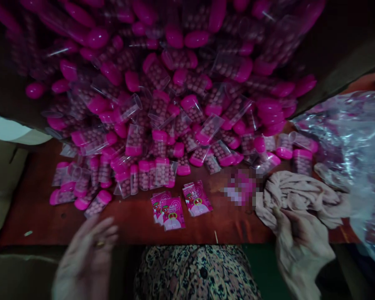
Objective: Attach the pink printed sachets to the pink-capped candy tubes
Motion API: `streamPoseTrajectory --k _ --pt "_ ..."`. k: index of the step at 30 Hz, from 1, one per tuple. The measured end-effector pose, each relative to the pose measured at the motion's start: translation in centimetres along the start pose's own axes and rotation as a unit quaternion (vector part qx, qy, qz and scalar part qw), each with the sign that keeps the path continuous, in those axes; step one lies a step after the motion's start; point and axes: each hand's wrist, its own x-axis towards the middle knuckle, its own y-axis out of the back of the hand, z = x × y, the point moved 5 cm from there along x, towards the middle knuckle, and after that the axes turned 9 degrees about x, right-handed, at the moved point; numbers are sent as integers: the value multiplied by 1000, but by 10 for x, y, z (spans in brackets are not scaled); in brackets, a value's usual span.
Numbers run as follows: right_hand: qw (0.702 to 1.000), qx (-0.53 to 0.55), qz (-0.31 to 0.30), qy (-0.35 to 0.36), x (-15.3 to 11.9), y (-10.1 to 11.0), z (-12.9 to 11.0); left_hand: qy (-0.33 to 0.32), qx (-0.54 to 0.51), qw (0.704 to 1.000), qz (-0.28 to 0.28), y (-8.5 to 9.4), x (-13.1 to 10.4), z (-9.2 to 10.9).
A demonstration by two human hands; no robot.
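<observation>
My left hand (92, 246) hovers over the front edge of the table at the left, fingers apart and a ring on one of them, with nothing in it. Just beyond it lies a small clear container of pink balls with a bright pink cap (99, 203). At the right, my right hand (301, 237) has its fingers on a crumpled beige cloth (295, 191), pinching its near edge. Between the hands, two small stacks of pink printed packets (171, 213) (198, 200) lie flat on the table.
A big heap of pink-capped containers (159, 108) covers the back of the reddish-brown table (128, 225). Shiny clear plastic bags (353, 141) stand at the right. A blurred pink item (242, 187) lies left of the cloth. Cardboard (3, 183) is at the left.
</observation>
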Motion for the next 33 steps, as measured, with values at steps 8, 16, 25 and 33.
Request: streamPoseTrajectory --k 8,16,25,33 --pt "991 63 106 51 -1 12 -54 -141 226 958 -102 -88 -15 -37" --pt "917 268 -250 153 -40 -71 -173 -148 156 975 -61 -71 9 -46" --pt "922 245 -243 175 -48 -78 -170 -195 177 957 -125 -83 7 -50" --pt "925 274 -197 173 -41 -68 -168 -151 164 969 -104 -86 4 -46"
